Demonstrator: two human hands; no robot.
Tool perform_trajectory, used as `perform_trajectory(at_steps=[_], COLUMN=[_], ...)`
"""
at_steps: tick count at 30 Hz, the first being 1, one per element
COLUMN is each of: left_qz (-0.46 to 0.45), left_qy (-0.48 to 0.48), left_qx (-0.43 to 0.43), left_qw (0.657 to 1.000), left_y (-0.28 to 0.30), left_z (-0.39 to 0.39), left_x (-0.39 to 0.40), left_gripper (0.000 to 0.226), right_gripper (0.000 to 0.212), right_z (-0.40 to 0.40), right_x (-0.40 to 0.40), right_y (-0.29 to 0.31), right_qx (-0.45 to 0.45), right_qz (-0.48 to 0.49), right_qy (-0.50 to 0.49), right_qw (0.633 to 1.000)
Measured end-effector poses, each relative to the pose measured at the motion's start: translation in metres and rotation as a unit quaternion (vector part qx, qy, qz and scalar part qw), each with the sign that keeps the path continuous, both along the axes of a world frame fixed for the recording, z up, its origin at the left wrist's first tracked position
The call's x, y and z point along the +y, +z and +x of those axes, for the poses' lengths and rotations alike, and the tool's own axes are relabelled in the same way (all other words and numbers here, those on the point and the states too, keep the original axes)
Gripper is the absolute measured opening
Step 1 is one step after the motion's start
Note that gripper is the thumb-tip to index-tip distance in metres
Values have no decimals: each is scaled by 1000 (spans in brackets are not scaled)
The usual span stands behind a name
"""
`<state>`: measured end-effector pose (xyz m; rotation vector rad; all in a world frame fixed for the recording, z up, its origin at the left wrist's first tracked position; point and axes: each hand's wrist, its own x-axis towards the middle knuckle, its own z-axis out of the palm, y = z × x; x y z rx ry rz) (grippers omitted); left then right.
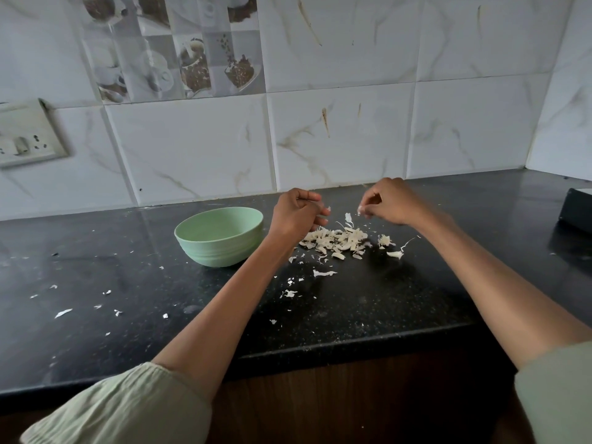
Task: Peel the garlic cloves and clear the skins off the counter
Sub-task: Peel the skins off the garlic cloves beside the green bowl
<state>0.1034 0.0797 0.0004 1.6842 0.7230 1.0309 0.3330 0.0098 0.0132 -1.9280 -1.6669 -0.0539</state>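
A heap of white garlic skins (334, 240) lies on the black counter (368, 302), between my two hands. My left hand (296, 214) hovers just left of the heap with its fingers curled; what it holds is hidden. My right hand (389, 200) hangs above the heap's right side and pinches a small white piece of garlic skin at its fingertips. A pale green bowl (219, 237) stands on the counter to the left of my left hand; its inside shows nothing from here.
Small skin flakes (64, 312) are scattered over the counter to the left and in front of the heap. A dark box (576, 208) sits at the right edge. A tiled wall with a socket plate (27, 136) rises behind.
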Motion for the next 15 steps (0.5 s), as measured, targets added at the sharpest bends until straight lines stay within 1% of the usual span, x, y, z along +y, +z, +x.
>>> perform_trajectory(at_steps=[2, 4, 7, 9, 11, 12, 13, 15], left_qz=[17, 27, 41, 47, 51, 54, 57, 64], left_qy=[0, -1, 5, 11, 12, 13, 14, 17], left_qx=[26, 42, 54, 61, 64, 65, 67, 71], left_qw=[1000, 999, 998, 997, 997, 996, 996, 995], left_y=[-1, -2, -3, -4, -4, -4, -5, -5], left_z=[2, 3, 3, 3, 4, 4, 4, 4], left_x=[1, 2, 2, 2, 2, 2, 3, 3], left_gripper=[15, 17, 19, 20, 22, 23, 25, 26], right_gripper=[7, 4, 7, 8, 8, 8, 7, 8], right_z=[2, 3, 2, -1, -7, -8, -9, -10], right_x=[-1, 0, -1, -2, -2, -1, 1, 2], right_y=[-1, -2, -3, 0, 4, 5, 5, -1], right_qx=[-30, -29, -31, -27, -21, -17, -19, -51], right_qz=[-36, -47, -58, -21, 62, 86, 72, -44], right_qy=[-19, -27, -45, -39, -38, -39, -40, -46], right_qw=[999, 998, 997, 999, 997, 995, 996, 997])
